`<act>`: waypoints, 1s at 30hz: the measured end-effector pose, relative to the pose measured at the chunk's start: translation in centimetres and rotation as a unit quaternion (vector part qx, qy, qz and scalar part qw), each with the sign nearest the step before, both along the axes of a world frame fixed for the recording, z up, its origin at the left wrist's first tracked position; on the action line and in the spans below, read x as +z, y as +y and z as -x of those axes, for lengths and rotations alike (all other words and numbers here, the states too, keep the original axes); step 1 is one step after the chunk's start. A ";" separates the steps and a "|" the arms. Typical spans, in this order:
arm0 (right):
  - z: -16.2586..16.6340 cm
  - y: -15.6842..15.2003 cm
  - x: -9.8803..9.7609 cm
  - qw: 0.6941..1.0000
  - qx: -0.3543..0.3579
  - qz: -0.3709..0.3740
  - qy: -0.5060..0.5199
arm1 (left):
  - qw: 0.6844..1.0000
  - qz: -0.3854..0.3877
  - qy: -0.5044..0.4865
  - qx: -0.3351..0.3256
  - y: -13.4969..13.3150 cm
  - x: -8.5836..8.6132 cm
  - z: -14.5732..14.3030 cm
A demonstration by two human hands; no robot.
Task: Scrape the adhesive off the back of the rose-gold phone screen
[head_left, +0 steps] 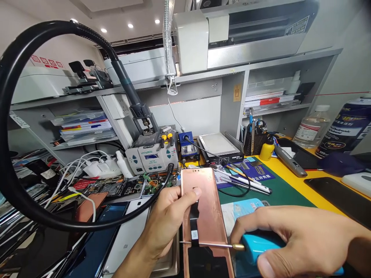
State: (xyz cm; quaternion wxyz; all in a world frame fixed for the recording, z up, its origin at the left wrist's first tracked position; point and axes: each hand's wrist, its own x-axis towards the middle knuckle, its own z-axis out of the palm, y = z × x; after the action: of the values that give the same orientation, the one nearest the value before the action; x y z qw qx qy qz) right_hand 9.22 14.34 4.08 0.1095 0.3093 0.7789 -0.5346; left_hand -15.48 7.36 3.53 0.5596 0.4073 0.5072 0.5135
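My left hand (165, 224) holds a rose-gold phone back panel (205, 216) by its left edge, thumb pressed on its face, inner side up with dark patches and a small label. My right hand (295, 239) is closed around a blue-handled screwdriver (255, 247). Its thin metal shaft (205, 244) lies across the lower part of the panel, tip near the left edge. A blue pad (246, 206) sits just behind the panel on the green mat (284, 193).
A hot-air rework station (152, 156) with a thick black hose (17, 181) looping left stands behind. Loose phones and boards (116, 189) crowd the left. Tweezers and pens (246, 181), a yellow bottle (266, 148), a clear bottle (311, 127) and a spray can (344, 129) stand right.
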 end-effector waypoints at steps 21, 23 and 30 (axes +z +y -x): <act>0.2 0.4 1.7 0.995 -0.001 0.094 0.022 | 1.000 0.001 0.012 -0.004 0.2 -0.3 0.3; 0.2 0.4 1.7 0.996 -0.006 0.087 0.027 | 1.000 0.005 0.016 0.012 0.2 -0.3 0.4; -0.3 0.2 0.4 0.991 -0.050 0.075 0.100 | 0.997 -0.030 0.002 0.070 0.3 0.1 0.8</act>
State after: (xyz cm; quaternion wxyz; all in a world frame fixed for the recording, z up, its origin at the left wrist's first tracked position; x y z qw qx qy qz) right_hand 9.48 14.55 4.49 0.0271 0.2835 0.7275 -0.6243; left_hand -16.26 7.69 3.63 0.5085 0.3884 0.5198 0.5660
